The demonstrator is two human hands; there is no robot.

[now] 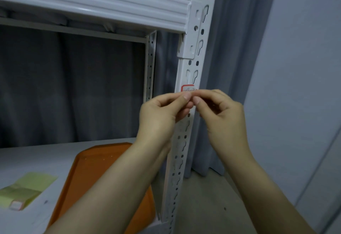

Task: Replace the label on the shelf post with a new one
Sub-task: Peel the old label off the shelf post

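Observation:
A small white label with a red border point(187, 88) sits on the white perforated shelf post point(193, 64) at mid height. Only its top part shows; my fingers cover the lower part. My left hand point(162, 114) and my right hand point(219, 112) meet in front of the post, thumbs and forefingers pinched together at the label's lower edge. I cannot tell whether the label is stuck flat or partly lifted. A yellow-green backing sheet point(27, 187) lies on the lower shelf at the left, with one red-bordered label point(16, 205) on its near end.
An orange tray point(96, 162) lies on the grey lower shelf point(36, 158), partly under my left forearm. A white shelf beam point(92, 5) crosses overhead. Grey curtains hang behind the rack, and a pale wall point(304, 67) stands at the right.

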